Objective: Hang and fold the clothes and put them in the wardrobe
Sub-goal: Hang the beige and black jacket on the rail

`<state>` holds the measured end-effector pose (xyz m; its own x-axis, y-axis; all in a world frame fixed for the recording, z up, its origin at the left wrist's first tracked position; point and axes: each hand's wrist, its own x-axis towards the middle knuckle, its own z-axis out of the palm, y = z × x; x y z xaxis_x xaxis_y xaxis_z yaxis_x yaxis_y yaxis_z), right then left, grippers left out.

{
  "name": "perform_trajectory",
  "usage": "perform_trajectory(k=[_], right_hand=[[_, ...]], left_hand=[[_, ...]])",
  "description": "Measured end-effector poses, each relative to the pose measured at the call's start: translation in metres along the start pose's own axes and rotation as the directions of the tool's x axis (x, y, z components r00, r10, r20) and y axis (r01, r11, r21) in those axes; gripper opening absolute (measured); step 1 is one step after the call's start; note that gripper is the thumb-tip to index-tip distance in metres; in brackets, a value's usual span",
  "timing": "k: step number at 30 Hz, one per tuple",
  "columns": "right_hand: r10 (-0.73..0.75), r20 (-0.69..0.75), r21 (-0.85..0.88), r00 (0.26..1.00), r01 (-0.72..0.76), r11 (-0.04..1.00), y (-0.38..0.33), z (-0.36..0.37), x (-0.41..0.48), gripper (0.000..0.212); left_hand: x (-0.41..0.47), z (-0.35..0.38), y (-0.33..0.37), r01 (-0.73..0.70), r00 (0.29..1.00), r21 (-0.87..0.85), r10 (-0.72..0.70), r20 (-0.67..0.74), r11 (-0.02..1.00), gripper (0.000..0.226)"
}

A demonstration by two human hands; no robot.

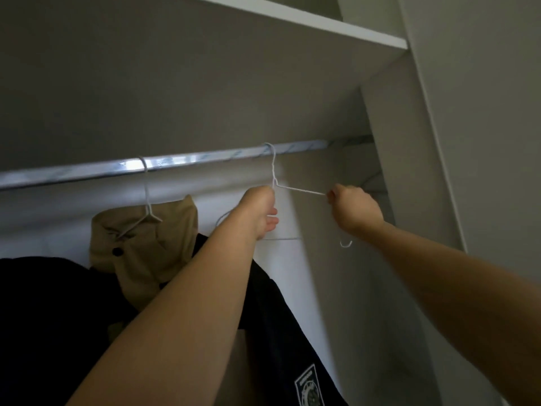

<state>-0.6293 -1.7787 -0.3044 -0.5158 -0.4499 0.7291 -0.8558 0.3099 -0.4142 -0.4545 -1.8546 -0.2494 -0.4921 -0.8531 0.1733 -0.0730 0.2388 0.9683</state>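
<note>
- Left hand (262, 210): fingers (270, 220) curled round the empty white wire hanger (301, 190), just under its neck. Gripping it.
- Right hand (354, 209): fingers (332, 195) closed in a pinch on the right end of that hanger's shoulder wire.
- The hanger's hook sits over the chrome rail (87, 172), right of centre. Frame is tilted, nothing on it. Its bottom wire shows below my left hand and its right corner below my right wrist.
- Second white hanger (147, 200) is on the same rail further left, carrying a tan garment (146, 259) with a dark button.
- Black garment (278, 326) with a white badge print hangs low, under my left forearm and clear of the empty hanger. Can't tell what holds it up.
- Shelf (292, 19) runs above the rail; wardrobe side panel (389, 148) is just right of my right hand.
</note>
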Motion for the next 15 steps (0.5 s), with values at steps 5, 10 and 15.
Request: perform_trajectory(k=[5, 10, 15], right_hand=[[0.100, -0.131, 0.135, 0.986, -0.082, 0.987, -0.007, -0.011, -0.006, 0.031], [0.165, -0.152, 0.115, 0.975, -0.148, 0.982, 0.013, -0.022, -0.042, 0.037], [0.249, -0.261, 0.139, 0.933, -0.219, 0.966, 0.050, -0.049, -0.093, 0.036]], left_hand=[[-0.001, 0.015, 0.012, -0.059, 0.998, -0.071, 0.056, -0.035, 0.996, 0.028], [-0.002, 0.077, 0.020, -0.134, 0.991, -0.203, 0.137, -0.002, 0.970, 0.029], [-0.022, 0.154, 0.006, -0.202, 0.975, -0.421, 0.221, -0.005, 0.884, 0.018]])
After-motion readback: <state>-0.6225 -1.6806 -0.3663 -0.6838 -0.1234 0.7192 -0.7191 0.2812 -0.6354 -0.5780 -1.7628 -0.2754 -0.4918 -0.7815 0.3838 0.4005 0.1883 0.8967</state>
